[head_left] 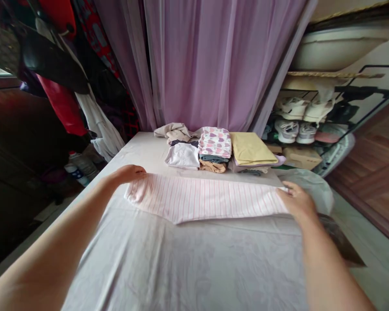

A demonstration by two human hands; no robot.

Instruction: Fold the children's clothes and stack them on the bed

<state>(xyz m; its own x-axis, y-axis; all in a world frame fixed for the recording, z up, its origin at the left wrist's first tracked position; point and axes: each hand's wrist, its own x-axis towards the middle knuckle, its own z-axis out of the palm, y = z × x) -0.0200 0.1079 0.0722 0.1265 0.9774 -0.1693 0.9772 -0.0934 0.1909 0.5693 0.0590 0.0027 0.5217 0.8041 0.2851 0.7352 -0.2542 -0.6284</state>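
White trousers with thin pink stripes lie stretched sideways across the sheet-covered bed, doubled lengthwise with one leg over the other. At the gathered waist end, my left hand is closed on the upper corner. My right hand pinches the far leg end near the bed's right edge. The fingertips of both hands are partly hidden. Just beyond the trousers stand folded clothes: a pale folded garment, a heart-print garment on top of a pile, and a yellow garment on another.
A crumpled beige cloth lies behind the piles. Purple curtains hang at the bed's far end. Shelves with shoes stand at the right, near a clear plastic bag. Bags and clothes hang at the left, above bottles.
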